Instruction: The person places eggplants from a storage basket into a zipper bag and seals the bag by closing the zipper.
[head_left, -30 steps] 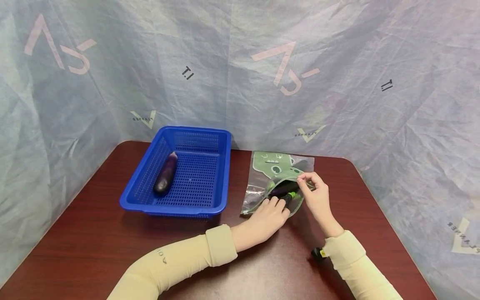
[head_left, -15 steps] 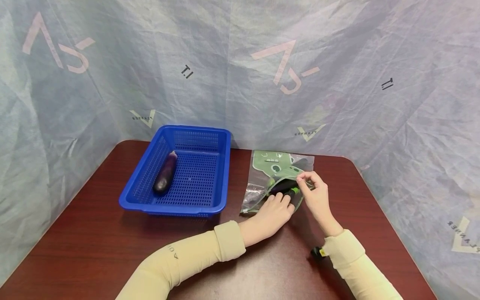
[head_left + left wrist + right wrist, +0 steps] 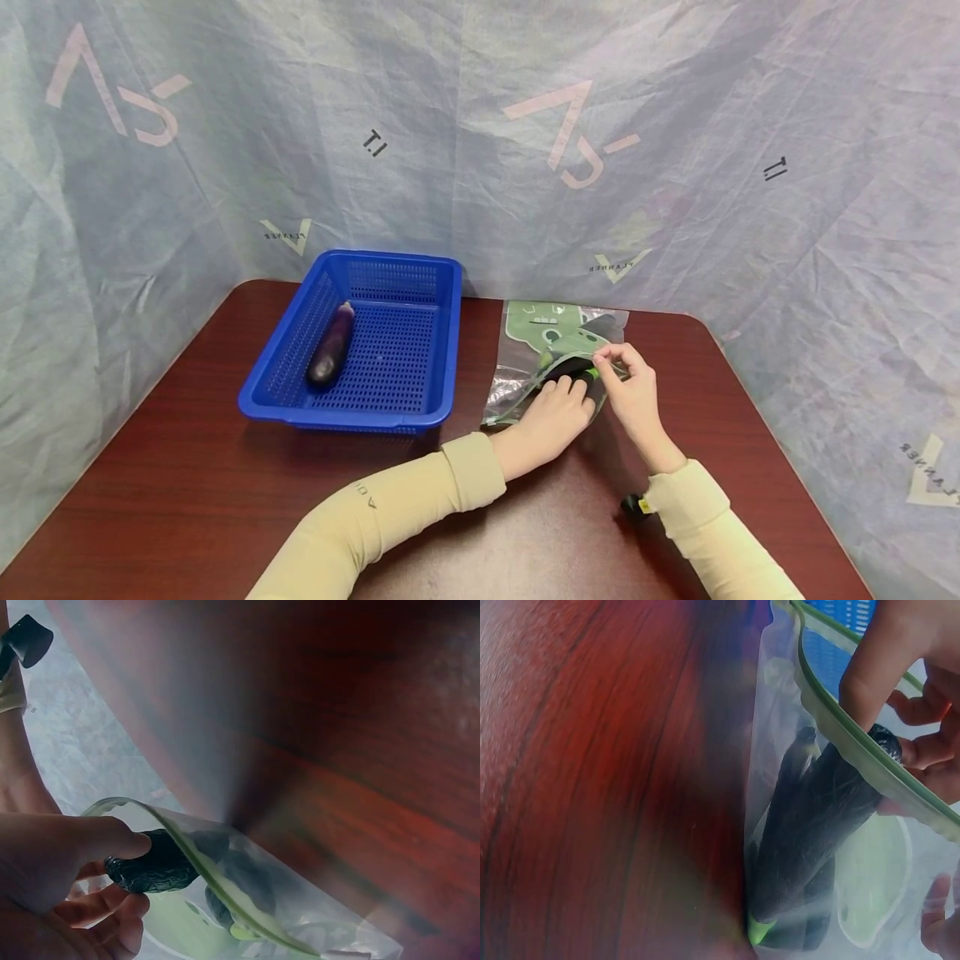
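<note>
Grey printed cloth (image 3: 412,150) hangs behind and along both sides. Dark red wood table (image 3: 187,483) in front of it. Blue basket (image 3: 345,420) sits on the left of the table, toward the far side. Clear zip bag (image 3: 517,367) with a green cartoon face lies right of the basket, mouth gaping toward the near side. Left hand (image 3: 551,421) reaches into the mouth, thumb and fingers round the end of a long dark vegetable (image 3: 161,866); most of that is inside the bag, green tip deepest. Right hand (image 3: 633,396) pinches the right part of the bag's rim. Purple eggplant (image 3: 330,348) lies in the basket, left side. More dark vegetables (image 3: 821,900) show through the plastic; count unclear.
</note>
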Available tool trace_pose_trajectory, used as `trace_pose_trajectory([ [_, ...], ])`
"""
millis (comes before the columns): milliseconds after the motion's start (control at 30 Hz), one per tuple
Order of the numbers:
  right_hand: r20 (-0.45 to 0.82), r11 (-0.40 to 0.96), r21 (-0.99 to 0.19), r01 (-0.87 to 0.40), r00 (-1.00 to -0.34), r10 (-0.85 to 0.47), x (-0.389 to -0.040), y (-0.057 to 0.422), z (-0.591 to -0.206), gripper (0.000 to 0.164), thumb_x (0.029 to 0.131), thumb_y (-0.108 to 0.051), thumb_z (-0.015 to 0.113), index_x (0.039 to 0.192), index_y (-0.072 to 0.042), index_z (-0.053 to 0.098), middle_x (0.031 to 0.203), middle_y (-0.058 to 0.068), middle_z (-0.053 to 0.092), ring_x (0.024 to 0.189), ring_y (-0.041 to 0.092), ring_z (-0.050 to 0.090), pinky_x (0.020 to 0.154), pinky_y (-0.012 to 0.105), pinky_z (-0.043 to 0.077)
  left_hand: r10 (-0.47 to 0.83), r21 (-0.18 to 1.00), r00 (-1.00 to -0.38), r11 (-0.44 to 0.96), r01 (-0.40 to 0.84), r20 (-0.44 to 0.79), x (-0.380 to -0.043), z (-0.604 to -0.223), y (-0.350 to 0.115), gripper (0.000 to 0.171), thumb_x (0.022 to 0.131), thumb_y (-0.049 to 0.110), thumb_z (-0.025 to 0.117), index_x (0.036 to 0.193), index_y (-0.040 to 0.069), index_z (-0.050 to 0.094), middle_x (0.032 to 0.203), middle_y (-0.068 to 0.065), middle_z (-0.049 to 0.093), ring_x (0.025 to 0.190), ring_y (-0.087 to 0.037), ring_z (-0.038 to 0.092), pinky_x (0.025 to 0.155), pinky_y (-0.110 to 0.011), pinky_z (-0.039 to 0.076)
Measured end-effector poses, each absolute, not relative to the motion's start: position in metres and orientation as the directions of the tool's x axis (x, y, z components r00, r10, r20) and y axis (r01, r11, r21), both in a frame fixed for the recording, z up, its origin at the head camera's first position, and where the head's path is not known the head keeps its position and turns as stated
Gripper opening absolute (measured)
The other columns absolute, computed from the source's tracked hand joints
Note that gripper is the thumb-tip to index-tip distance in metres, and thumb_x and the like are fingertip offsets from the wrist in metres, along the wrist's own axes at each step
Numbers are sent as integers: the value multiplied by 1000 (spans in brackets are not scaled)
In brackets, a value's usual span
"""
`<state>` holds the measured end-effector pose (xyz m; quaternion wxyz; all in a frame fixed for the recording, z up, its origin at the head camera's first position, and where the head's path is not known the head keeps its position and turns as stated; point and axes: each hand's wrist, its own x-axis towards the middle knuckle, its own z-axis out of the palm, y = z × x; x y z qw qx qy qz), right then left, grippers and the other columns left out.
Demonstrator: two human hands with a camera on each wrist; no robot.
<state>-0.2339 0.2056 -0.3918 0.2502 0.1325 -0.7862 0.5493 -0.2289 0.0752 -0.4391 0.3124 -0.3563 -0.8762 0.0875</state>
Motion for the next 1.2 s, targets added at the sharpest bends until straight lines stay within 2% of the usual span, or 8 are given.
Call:
trace_pose_trajectory([
  [100,541,359,-797,-486,-838,66,-234,206,-392,11,88,-3,62,91,7,63,82,13,61,86,7,60,71,14,44,679,-382,-552,731,566,484,-231,-440,77,5,89,23,58,88,22,62,91,1,55,79,-16,50,61,-27,38],
  [333,554,348,-793,-499,-829,73,-235,206,-393,9,88,-1,62,91,6,63,79,6,59,83,4,59,67,15,44,675,-409,-530,735,541,512,-238,-443,81,17,90,26,53,102,21,64,88,2,56,78,-14,52,59,-26,38],
  [600,550,346,-797,-495,-831,80,-235,206,-392,11,88,-5,62,92,5,64,80,5,60,87,9,60,69,14,44,673,-391,-550,737,551,494,-242,-447,83,18,87,34,58,99,23,65,89,2,57,79,-15,54,60,-27,42],
  [833,554,347,-794,-500,-829,72,-236,206,-392,9,88,-3,62,91,6,63,78,6,59,84,6,59,68,14,43,681,-398,-555,731,555,477,-240,-448,79,12,90,25,55,96,23,64,91,1,57,78,-15,53,60,-27,42],
  [1033,552,341,-795,-501,-831,67,-236,206,-392,11,89,-5,62,91,6,63,81,8,61,86,7,59,67,15,44,696,-389,-579,718,577,425,-233,-443,73,8,91,24,54,90,22,62,94,0,57,81,-16,52,62,-28,42],
  [1200,548,343,-797,-497,-834,65,-236,207,-392,13,89,-6,62,90,7,62,82,10,61,88,8,60,64,15,44,707,-374,-569,706,602,419,-227,-434,66,6,91,24,55,91,21,61,94,0,57,82,-16,52,62,-27,41],
])
